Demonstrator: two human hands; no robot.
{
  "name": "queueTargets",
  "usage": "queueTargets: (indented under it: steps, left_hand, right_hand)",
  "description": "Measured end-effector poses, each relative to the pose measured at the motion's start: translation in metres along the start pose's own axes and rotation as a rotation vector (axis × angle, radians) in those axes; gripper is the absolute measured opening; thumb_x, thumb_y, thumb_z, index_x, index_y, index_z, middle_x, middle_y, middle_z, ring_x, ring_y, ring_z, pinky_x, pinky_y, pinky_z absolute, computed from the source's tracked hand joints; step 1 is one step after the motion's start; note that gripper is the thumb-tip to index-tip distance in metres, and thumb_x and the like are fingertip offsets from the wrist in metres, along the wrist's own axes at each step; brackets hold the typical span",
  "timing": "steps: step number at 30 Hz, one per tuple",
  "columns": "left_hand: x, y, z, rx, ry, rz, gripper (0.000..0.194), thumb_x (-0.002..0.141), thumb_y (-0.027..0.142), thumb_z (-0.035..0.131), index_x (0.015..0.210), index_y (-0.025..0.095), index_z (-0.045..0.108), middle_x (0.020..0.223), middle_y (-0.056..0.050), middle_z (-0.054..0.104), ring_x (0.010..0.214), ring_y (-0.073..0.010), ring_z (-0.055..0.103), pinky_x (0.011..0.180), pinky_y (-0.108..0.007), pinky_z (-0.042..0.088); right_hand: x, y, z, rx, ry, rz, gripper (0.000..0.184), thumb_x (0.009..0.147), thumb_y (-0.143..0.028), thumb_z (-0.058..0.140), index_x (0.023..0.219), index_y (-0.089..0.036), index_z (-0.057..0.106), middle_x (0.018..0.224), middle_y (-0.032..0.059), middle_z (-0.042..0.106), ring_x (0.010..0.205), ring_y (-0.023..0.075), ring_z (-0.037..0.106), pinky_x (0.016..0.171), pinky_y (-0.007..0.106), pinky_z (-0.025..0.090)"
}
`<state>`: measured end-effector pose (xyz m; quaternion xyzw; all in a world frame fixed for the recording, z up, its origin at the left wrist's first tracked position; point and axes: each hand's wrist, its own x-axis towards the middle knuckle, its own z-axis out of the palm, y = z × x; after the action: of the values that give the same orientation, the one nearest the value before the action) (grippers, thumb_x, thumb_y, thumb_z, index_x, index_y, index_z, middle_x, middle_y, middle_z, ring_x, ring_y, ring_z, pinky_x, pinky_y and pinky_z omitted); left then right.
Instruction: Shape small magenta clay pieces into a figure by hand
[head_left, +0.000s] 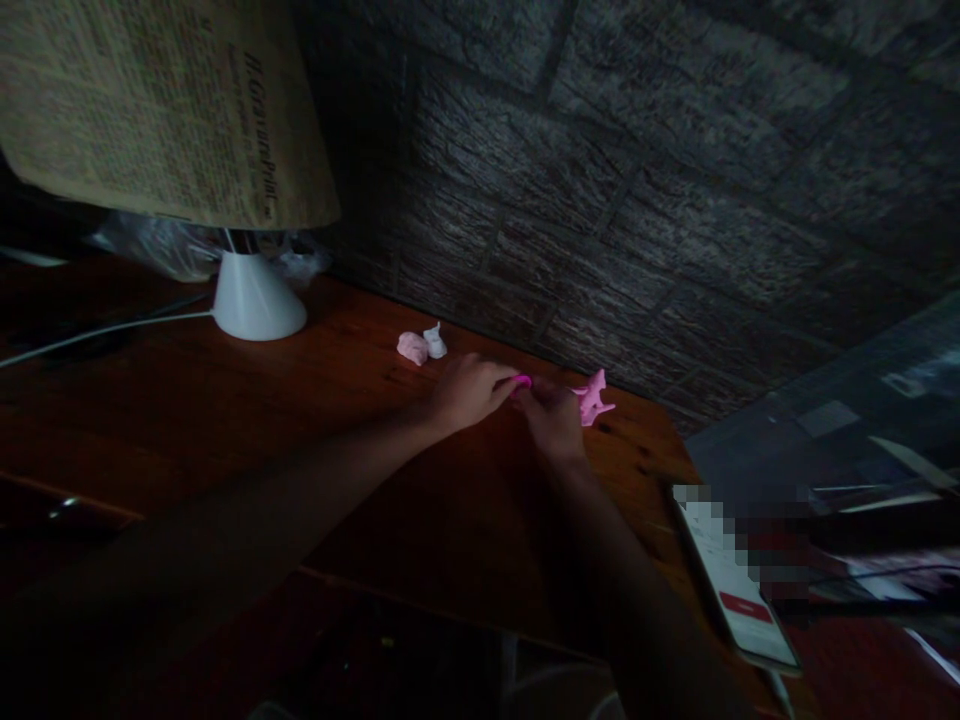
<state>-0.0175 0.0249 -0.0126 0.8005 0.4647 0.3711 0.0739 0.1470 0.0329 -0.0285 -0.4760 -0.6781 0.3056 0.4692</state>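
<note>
My left hand (472, 392) and my right hand (553, 415) meet above the wooden table, both with fingers closed. Between their fingertips is a small, curved, bright pink piece of modelling clay (523, 381), partly covered by the fingers. Just beyond my right hand, a lighter pink piece (595, 400) with several pointed tips stands on the table; its left side is hidden by that hand. Behind my left hand lie a pale pink lump (412, 348) and a white lump (435, 341), side by side, which look like clay.
A lamp with a white base (259, 298) and a newspaper-print shade (165, 110) stands at the left, with its cable running left. Clear plastic (161, 245) lies behind it. A phone (739, 585) with a lit screen rests by the right edge. A stone-patterned wall (525, 150) borders the table (360, 390).
</note>
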Motion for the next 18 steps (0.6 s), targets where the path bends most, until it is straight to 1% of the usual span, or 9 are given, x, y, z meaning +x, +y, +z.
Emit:
queueTargets:
  steps: [3, 5, 8, 11, 14, 18]
  left_hand:
    - [0.0, -0.001, 0.001, -0.018, 0.02, 0.039, 0.03, 0.098, 0.03, 0.05, 0.098, 0.022, 0.079, 0.093, -0.007, 0.08, 0.08, -0.0188, 0.073, 0.074, -0.031, 0.049]
    - [0.0, -0.001, 0.002, -0.042, 0.037, 0.046, 0.029, 0.097, 0.03, 0.051, 0.098, 0.021, 0.078, 0.091, -0.006, 0.08, 0.077, -0.0177, 0.072, 0.072, -0.03, 0.049]
    - [0.0, -0.001, 0.006, -0.108, 0.067, 0.037, 0.024, 0.094, 0.028, 0.055, 0.102, 0.018, 0.076, 0.091, -0.007, 0.079, 0.073, -0.016, 0.07, 0.07, -0.029, 0.05]
    - [0.0, -0.001, 0.01, -0.187, 0.077, 0.025, 0.023, 0.089, 0.022, 0.058, 0.105, 0.016, 0.073, 0.094, -0.007, 0.079, 0.073, -0.015, 0.069, 0.07, -0.028, 0.051]
    - [0.001, -0.001, 0.014, -0.222, 0.053, 0.03, 0.025, 0.087, 0.016, 0.058, 0.106, 0.015, 0.073, 0.096, -0.009, 0.078, 0.078, -0.0167, 0.071, 0.075, -0.03, 0.054]
    - [0.001, -0.004, 0.016, -0.246, 0.062, 0.039, 0.033, 0.092, 0.014, 0.054, 0.121, 0.016, 0.07, 0.108, -0.01, 0.078, 0.091, -0.0182, 0.073, 0.086, -0.033, 0.056]
  right_hand:
    - [0.002, 0.005, -0.004, 0.029, -0.08, -0.007, 0.023, 0.083, -0.039, 0.063, 0.09, -0.021, 0.075, 0.093, 0.0068, 0.079, 0.086, 0.0243, 0.074, 0.085, 0.041, 0.057]
    - [0.004, 0.007, -0.007, 0.063, -0.11, 0.003, 0.025, 0.082, -0.043, 0.065, 0.092, -0.021, 0.075, 0.095, 0.0071, 0.079, 0.089, 0.0245, 0.074, 0.087, 0.041, 0.057]
    - [0.007, 0.009, -0.011, 0.088, -0.109, 0.02, 0.027, 0.079, -0.042, 0.068, 0.095, -0.021, 0.074, 0.099, 0.0083, 0.079, 0.095, 0.0258, 0.074, 0.089, 0.042, 0.056]
    - [0.009, 0.012, -0.012, 0.076, -0.091, 0.004, 0.024, 0.077, -0.038, 0.069, 0.094, -0.021, 0.074, 0.1, 0.0088, 0.079, 0.096, 0.0256, 0.074, 0.092, 0.043, 0.056]
    - [0.01, 0.012, -0.013, 0.054, -0.08, -0.027, 0.021, 0.077, -0.034, 0.068, 0.092, -0.021, 0.074, 0.099, 0.0086, 0.079, 0.094, 0.0247, 0.074, 0.092, 0.042, 0.056]
    - [0.011, 0.008, -0.014, 0.112, -0.059, -0.014, 0.024, 0.075, -0.036, 0.071, 0.093, -0.019, 0.073, 0.093, 0.0086, 0.079, 0.088, 0.0246, 0.075, 0.087, 0.042, 0.058]
